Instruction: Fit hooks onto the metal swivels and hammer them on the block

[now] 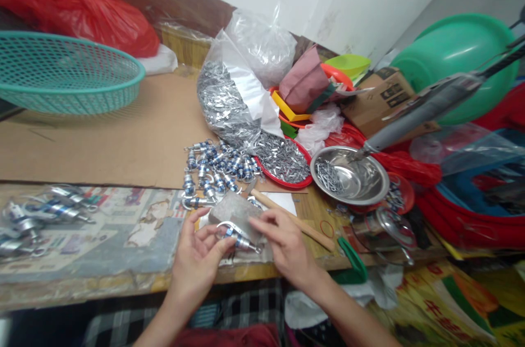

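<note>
Between the thumb and fingers of my left hand (199, 248) is a silver-and-blue metal fitting (238, 239) with a curved loop on one side and a small eye at its end. It lies in front of a grey metal block (234, 209) on the bench. My right hand (283, 240) is bent at the block's right side, close to the fitting's eye end; whatever its fingertips pinch is hidden. Behind the block lies a pile of similar fittings (221, 166). A hammer with a wooden handle (295, 221) rests just right of the block.
A red tray (304, 178) holds small metal pieces, beside a steel bowl (371, 194) with pins. More fittings (53, 210) lie at left near a turquoise basket (69, 71). A bulging clear bag (223, 98) stands behind. A grey tool shaft (422, 109) slants over the bowl.
</note>
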`<state>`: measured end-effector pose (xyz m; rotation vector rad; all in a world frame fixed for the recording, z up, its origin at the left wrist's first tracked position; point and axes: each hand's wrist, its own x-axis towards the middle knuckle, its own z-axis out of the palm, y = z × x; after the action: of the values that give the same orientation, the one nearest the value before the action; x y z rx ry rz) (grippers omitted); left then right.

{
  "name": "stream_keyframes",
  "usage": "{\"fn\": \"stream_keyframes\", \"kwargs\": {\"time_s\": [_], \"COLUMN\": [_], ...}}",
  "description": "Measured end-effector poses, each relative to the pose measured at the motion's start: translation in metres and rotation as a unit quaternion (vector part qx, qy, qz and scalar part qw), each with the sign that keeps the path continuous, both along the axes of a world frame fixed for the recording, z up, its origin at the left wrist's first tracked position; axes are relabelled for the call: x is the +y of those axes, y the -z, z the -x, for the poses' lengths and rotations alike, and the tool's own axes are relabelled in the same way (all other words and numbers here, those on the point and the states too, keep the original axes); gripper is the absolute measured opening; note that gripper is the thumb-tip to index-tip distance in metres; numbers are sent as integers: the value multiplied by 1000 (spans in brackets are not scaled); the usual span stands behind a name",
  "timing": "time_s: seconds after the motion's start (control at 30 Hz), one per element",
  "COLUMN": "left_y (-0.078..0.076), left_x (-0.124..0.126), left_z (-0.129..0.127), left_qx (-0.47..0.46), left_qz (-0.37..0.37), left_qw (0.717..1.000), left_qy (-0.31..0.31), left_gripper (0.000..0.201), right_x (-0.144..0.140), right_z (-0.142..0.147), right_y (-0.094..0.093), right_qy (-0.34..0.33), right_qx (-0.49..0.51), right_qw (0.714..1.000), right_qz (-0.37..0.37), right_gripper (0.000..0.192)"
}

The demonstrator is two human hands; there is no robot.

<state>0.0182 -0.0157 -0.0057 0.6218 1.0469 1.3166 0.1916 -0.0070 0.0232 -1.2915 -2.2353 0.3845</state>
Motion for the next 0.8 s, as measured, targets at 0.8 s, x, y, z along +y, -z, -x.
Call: {"fn": "stream_keyframes", "kwargs": {"time_s": [0.8], "left_y": [-4], "left_x": [1], "left_z": [0], "left_qx": [16], "left_qz": [8], "left_qw": [1000], "left_qy": [-7], "left_gripper": [68], "right_x": [-37], "right_z": [-19], "right_y": [-21], "right_qy": [18], "right_qx": [-114], "right_qw": [993], "right_qz": [-37], "right_gripper": [48]}}
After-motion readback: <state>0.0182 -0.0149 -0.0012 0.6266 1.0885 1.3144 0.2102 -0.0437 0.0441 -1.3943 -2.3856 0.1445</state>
